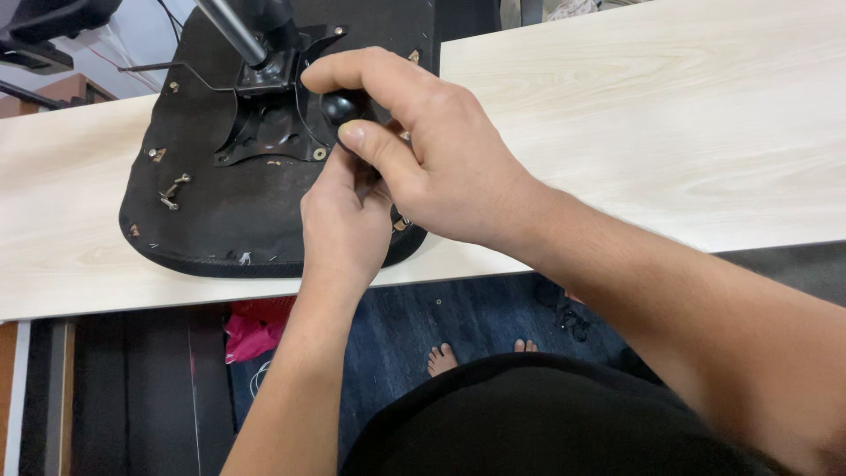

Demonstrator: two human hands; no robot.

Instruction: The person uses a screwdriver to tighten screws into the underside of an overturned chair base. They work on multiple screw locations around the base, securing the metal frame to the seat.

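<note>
1. Dark clothing fills the bottom centre of the frame, and above it two bare feet [443,357] stand on a blue floor covering [476,317] below the worktop edge.
2. Left of the feet, a crumpled pink-red bag [254,328] lies under the worktop.
3. Rising from the lower middle, the left hand [345,225] reaches to the near right rim of the upturned seat; its fingers are curled in narrowly, and their tips are hidden behind the other hand, so what they pinch cannot be told.
4. Coming in from the lower right, the right hand [423,141] lies over the left, thumb and fingers closed around a round black knob [342,106] at mid-frame.
5. An upturned black chair seat [220,203] lies on the pale wood worktop [661,115], upper left of centre, its near edge overhanging the worktop edge.
6. On the seat, a black metal mounting plate [269,132] sits just left of the knob, with a grey steel column [231,31] rising toward the top edge.
7. Loose screws [169,192] rest on the seat's left part, well apart from both hands.
8. The right hand blocks the view of the plate's right side.
</note>
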